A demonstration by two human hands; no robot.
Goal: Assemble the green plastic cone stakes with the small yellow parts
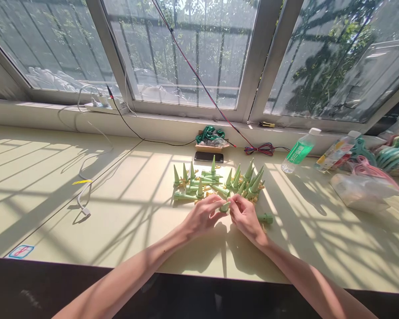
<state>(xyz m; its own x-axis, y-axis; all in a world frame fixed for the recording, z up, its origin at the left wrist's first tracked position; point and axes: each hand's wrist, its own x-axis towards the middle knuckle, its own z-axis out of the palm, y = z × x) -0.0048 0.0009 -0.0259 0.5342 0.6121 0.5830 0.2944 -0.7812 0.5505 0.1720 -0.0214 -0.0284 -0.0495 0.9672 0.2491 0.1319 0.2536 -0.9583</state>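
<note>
Between my two hands, just above the table, is a small green cone-shaped piece (224, 207). My left hand (205, 215) pinches it from the left, with the thumb and fingers closed on its side. On the other side my right hand (244, 216) has its fingertips closed on the same piece near its top. Behind my hands lies a cluster of green cones (249, 175), several upright and others lying flat, with small yellowish bits among them. A green cylindrical piece (266, 218) rests beside my right hand, partly covered by it.
A black phone (209, 157) lies behind the cones, below a small box (213, 141) holding green stuff. To the right stand a tilted bottle (298, 150), a plastic bag (361, 190) and pastel items (394, 155). A white cable (85, 177) trails over the left table (126, 221).
</note>
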